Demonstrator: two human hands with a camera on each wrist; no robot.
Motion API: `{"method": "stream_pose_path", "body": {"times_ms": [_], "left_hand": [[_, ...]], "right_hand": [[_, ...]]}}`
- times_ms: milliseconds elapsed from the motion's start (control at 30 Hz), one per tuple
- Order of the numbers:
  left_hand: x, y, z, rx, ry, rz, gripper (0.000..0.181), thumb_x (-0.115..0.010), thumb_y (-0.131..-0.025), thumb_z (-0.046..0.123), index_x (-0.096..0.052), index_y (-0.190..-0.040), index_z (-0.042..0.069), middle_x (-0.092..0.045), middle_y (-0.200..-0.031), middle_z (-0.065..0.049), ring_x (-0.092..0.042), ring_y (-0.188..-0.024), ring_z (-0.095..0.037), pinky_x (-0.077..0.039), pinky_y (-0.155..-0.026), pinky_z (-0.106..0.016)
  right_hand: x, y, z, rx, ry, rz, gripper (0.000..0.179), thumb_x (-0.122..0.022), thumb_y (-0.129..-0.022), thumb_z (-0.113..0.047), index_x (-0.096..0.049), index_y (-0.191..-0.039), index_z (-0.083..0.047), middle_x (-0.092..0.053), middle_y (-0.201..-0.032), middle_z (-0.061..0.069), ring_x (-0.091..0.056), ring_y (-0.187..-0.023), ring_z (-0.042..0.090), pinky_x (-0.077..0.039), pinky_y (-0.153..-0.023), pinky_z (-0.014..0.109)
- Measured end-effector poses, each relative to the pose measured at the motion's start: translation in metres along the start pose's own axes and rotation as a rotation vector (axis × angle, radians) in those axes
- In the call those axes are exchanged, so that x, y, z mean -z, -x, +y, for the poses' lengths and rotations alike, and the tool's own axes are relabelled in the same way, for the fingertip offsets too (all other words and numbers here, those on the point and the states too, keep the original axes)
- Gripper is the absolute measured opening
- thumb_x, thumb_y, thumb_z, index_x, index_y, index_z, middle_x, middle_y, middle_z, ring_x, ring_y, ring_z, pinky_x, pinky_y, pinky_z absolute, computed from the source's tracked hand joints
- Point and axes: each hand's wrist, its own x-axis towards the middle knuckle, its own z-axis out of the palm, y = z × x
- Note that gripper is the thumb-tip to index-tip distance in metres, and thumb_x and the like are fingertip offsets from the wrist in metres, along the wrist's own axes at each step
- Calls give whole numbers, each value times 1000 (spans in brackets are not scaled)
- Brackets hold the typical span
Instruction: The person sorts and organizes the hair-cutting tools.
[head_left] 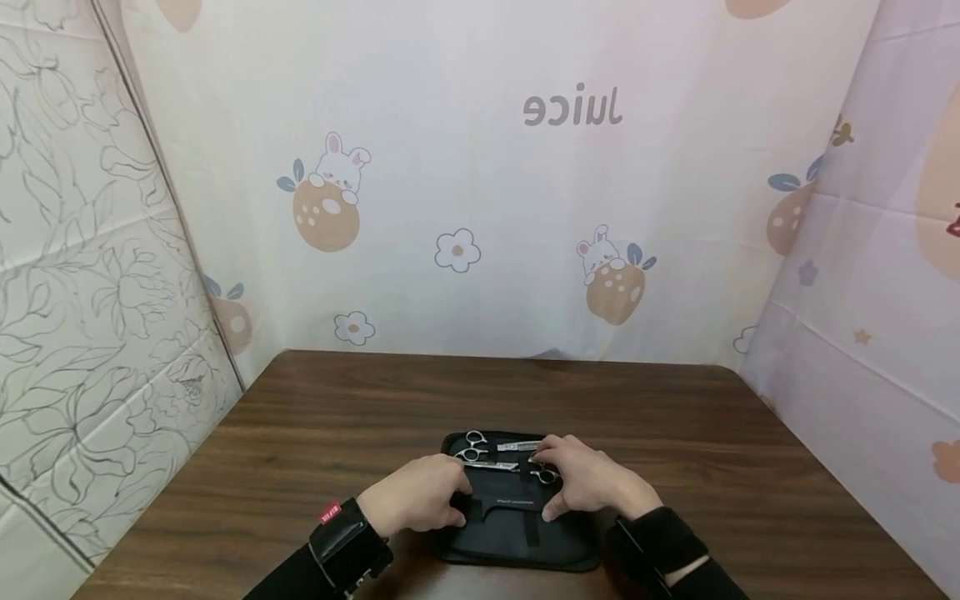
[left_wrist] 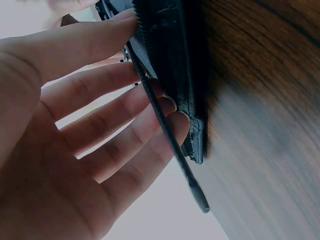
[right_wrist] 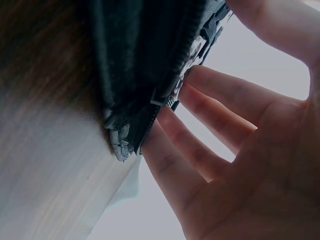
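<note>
Two hands, fingers extended, at the sides of a black zip case on the table.
Nearest, the left hand [head_left: 420, 496] and right hand [head_left: 592, 477] have thumb and fingers apart, fingertips at the zipped edges of the case [head_left: 498, 537]. Within it lies a dark flat piece [head_left: 510, 503] with pale lettering; beyond that, silver scissors [head_left: 495, 466]. Farther back come bare table [head_left: 375, 400] and printed cloth [head_left: 465, 167].

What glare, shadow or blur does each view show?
Head view: soft, even light, print inside the black case too small to read; left wrist: pale glare on the table, left hand shaded at the palm; right wrist: similar glare, case dark and blurred.
</note>
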Motion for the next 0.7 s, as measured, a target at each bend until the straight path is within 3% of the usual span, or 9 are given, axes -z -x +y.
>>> {"method": "stream_pose_path", "body": {"times_ms": [267, 700], "left_hand": [[3, -1, -1, -21, -6, 1, 30, -87, -81, 23, -80, -108, 13, -66, -98, 5, -61, -95, -8, -53, -84, -29], [9, 7, -9, 14, 49, -41, 30, -87, -82, 19, -79, -110, 10, -66, -99, 4, -60, -94, -7, -53, -86, -30]], "right_hand": [[1, -1, -1, -6, 2, -4, 69, -94, -71, -29, -66, -131, -9, -55, -136, 3, -49, -124, 28, -42, -96, 66], [0, 1, -2, -12, 5, -2, 72, -95, -69, -28, -66, -132, -9, -55, -137, 3, -49, -126, 28, -43, -95, 64]]}}
